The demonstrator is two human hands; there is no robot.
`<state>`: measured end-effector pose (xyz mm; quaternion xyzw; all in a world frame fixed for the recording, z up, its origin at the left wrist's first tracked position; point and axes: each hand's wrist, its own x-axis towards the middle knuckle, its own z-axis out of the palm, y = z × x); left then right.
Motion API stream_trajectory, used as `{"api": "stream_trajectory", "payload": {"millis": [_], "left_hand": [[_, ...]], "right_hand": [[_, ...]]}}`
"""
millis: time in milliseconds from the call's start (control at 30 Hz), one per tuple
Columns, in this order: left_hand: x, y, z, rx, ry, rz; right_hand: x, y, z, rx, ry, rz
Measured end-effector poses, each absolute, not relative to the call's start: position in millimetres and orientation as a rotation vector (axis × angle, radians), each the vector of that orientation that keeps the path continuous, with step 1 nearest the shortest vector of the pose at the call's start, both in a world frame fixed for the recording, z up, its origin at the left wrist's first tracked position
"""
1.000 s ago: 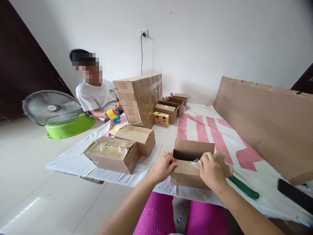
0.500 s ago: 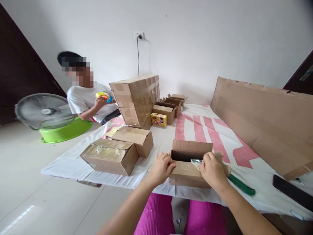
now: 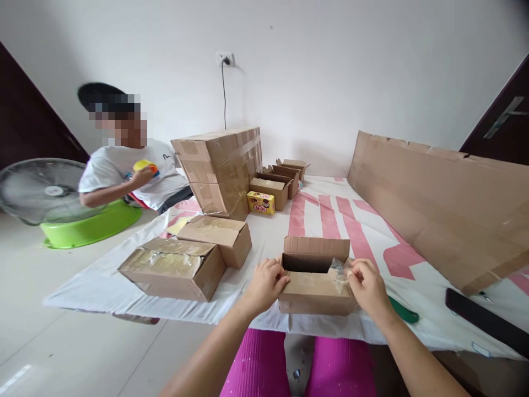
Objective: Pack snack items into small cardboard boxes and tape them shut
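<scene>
A small cardboard box [image 3: 312, 303] stands at the table's near edge, its back flap up and its inside dark. My left hand [image 3: 266, 282] grips the box's left side, thumb over the front edge and fingers curled round the corner. At the right end, my right hand [image 3: 367, 282] pinches a crumpled strip of clear tape [image 3: 339, 274], which is partly lying on the box's front flap. Close by that hand, a green handle [image 3: 404, 310] pokes out from behind my wrist; the rest of it is hidden.
Two closed cardboard boxes [image 3: 171, 270] sit to the left, before a taped stack [image 3: 215, 171]. A yellow carton [image 3: 261, 203] and several open boxes line the back. A cardboard sheet [image 3: 433, 204] and black phone [image 3: 481, 314] lie right. Another person [image 3: 132, 165] holds a yellow object beside a fan [image 3: 52, 190].
My right hand has shifted outward to the box's right end, drawing the tape along. The view has turned slightly right. The other person's yellow object has moved toward their chest.
</scene>
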<state>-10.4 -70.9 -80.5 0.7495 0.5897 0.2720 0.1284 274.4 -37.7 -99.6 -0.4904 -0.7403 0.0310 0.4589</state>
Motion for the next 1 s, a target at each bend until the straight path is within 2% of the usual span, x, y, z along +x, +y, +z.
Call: {"api": "stream_trajectory", "payload": {"millis": [267, 433, 533, 700, 833, 1000], "left_hand": [[-7, -72, -78, 2.210, 1.764, 0.706], [-8, -71, -81, 2.224, 1.740, 0.722], [-10, -70, -83, 2.232, 1.725, 0.747], [-12, -71, -87, 2.250, 1.688, 0.856], [-17, -87, -86, 2.327, 1.476, 1.115], [-32, -110, -82, 2.515, 0.873, 0.782]], "right_hand": [[285, -40, -112, -1.207, -1.569, 0.359], [287, -35, -120, -1.174, -1.066, 0.848], [293, -25, -123, -1.129, -0.905, 0.920], [317, -15, -126, -1.109, -0.830, 0.815], [346, -31, -128, -1.147, -0.833, 0.550], [387, -62, -145, -1.320, -1.295, -0.009]]}}
